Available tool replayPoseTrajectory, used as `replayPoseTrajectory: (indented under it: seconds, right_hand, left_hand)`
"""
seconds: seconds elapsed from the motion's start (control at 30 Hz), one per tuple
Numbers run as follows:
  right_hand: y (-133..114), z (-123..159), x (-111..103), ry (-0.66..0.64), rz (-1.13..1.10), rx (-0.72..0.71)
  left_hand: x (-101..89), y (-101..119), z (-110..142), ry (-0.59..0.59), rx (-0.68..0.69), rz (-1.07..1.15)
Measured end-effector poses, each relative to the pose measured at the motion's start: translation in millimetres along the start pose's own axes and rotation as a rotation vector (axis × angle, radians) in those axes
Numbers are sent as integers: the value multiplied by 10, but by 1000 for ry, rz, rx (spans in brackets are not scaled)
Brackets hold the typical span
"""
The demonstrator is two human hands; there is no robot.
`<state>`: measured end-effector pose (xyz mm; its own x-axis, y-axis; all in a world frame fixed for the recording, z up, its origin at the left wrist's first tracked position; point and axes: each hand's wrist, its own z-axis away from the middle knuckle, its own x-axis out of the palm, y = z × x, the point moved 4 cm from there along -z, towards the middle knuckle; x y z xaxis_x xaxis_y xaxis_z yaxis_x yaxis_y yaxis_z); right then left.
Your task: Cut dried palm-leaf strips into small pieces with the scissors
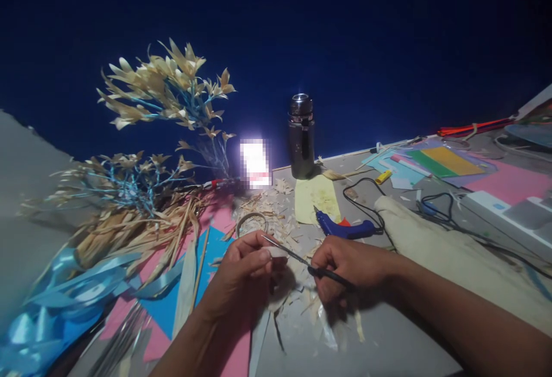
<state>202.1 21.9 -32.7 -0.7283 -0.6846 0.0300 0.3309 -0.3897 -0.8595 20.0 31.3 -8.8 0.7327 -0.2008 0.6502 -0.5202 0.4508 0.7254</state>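
Observation:
Between the thumb and fingers of my left hand (244,262) is a small pale piece of dried husk (276,252), pinched near the middle of the view. My right hand (334,265) is closed around the dark handles of a pair of scissors (290,253). Its slim blades point left, lying across the husk piece close to my left fingertips. Husk scraps (284,202) are scattered on the table under and beyond both hands. A blue glue gun (345,227) lies just past my right hand, its nozzle over the edge of a yellow paper sheet (314,193).
A dark flask (302,141) stands at the back beside a bright, blurred-out rectangle. Dried-husk flowers on blue stems (172,87) rise at the left, above husk strips (172,222) and light-blue ribbon (86,285). Black cord (457,227), cloth (426,239) and coloured sheets (448,161) lie right.

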Motion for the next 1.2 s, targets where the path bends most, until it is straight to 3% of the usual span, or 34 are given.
replayPoseTrajectory:
  seconds: [0.33, 0.63, 0.87, 1.0, 1.2]
  right_hand:
    - [-12, 11, 26, -53, 45, -23]
    - [-65, 41, 36, -39, 94, 2]
    - [-39, 34, 16, -38, 55, -34]
    - [3, -47, 45, 66, -108, -76]
    - [-99, -110, 50, 415, -444, -362]
  left_hand:
    - [41, 46, 21, 76, 29, -18]
    - [-15, 52, 17, 72, 25, -84]
    - [-17, 35, 11, 65, 1, -16]
    - [-56, 6, -29, 99, 40, 37]
    - [-104, -168, -82, 167, -10, -43]
